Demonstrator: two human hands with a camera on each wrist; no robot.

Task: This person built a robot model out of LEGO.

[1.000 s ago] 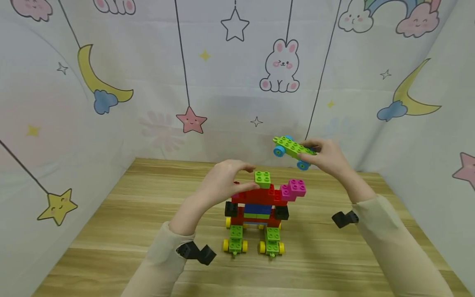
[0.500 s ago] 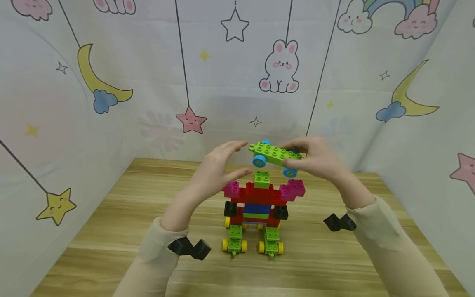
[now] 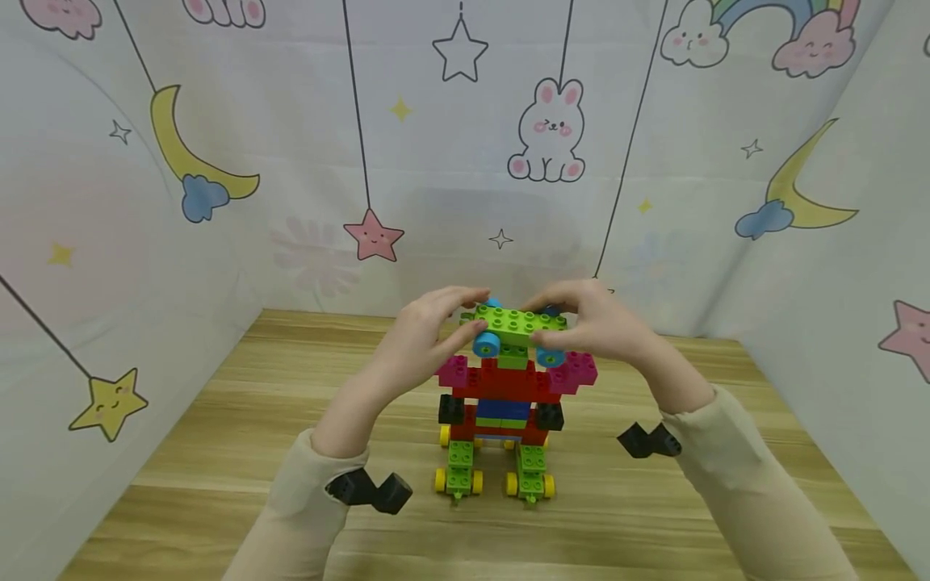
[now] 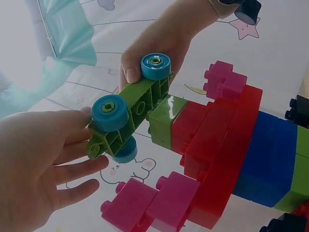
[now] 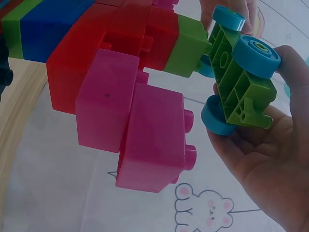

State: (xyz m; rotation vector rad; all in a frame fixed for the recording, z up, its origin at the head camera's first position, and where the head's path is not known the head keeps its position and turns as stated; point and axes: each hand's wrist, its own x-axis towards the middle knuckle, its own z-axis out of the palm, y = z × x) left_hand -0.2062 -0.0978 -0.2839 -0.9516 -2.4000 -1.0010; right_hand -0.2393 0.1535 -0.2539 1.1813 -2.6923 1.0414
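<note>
My right hand (image 3: 599, 323) grips a green toy car base (image 3: 517, 321) with blue wheels by its right end. Thumb and fingers lie along the long sides. The base is held level over a light green brick (image 3: 513, 357), the top of a figure built of toy bricks (image 3: 501, 403). In the right wrist view, the base's hollow underside (image 5: 227, 63) is very close to that brick's studs; whether they join, I cannot tell. At the base's left end is my left hand (image 4: 34, 164), its fingers spread and fairly straight, the tips close to a blue wheel (image 4: 110, 112).
The figure has pink bricks (image 3: 574, 371) at both sides, black bricks (image 3: 452, 409) lower down, and green feet (image 3: 460, 468) on yellow wheels. It stands on a wooden table (image 3: 291, 484). A printed white cloth (image 3: 450, 186) encloses the back and sides.
My right hand has brought the car base left and down, from the figure's upper right to over the top brick. My left hand has left that brick and come beside the base's left end.
</note>
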